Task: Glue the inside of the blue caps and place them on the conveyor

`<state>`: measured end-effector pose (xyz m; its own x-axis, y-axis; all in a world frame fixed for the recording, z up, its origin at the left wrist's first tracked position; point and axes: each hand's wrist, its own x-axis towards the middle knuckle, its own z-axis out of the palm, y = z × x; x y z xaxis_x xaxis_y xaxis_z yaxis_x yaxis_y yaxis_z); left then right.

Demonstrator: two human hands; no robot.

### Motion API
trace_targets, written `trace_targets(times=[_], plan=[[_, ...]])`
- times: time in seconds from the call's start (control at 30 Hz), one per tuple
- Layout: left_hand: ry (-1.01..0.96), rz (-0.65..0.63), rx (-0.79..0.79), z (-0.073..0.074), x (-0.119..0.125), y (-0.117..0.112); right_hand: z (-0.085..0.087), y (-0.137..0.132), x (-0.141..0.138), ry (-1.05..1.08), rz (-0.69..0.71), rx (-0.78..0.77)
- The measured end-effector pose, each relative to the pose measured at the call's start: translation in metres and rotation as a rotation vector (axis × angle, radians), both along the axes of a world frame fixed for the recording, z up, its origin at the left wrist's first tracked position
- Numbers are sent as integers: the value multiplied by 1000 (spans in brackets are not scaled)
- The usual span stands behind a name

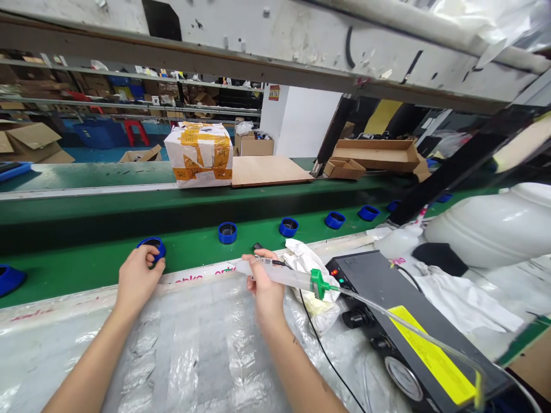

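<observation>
My left hand [140, 271] grips the near rim of a round blue cup-like part [154, 245] with a dark inside, on the green conveyor belt [196, 252]. In my right hand [267, 287] is a translucent dispensing syringe [290, 276], its tip pointing left. A green cap [318, 284] closes the syringe's back end, and a clear hose [387, 312] runs from it. More blue parts stand spaced along the belt, one [227, 232] between my hands and another [288, 227] beyond my right hand.
A dark dispenser box [387, 298] with a gauge sits at the right, beside crumpled white cloths [467, 295] and a large white jug [491, 229]. Plastic film [193, 350] covers the bench. A taped carton [200, 154] stands behind the belt; a shelf beam [258, 40] crosses overhead.
</observation>
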<state>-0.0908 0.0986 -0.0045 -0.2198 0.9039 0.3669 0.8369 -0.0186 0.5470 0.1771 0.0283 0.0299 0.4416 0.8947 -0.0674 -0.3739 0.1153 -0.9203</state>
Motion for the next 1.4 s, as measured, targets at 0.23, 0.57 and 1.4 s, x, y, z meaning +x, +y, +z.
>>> trace_targets(times=[0.23, 0.57, 1.4], plan=[[194, -379, -25, -18, 39, -12, -1, 7, 7, 234, 8, -53], [215, -406, -44, -40, 26, -2, -22, 20, 1, 285, 94, -5], [208, -374, -47, -47, 23, 1, -37, 29, 1, 300, 89, 39]])
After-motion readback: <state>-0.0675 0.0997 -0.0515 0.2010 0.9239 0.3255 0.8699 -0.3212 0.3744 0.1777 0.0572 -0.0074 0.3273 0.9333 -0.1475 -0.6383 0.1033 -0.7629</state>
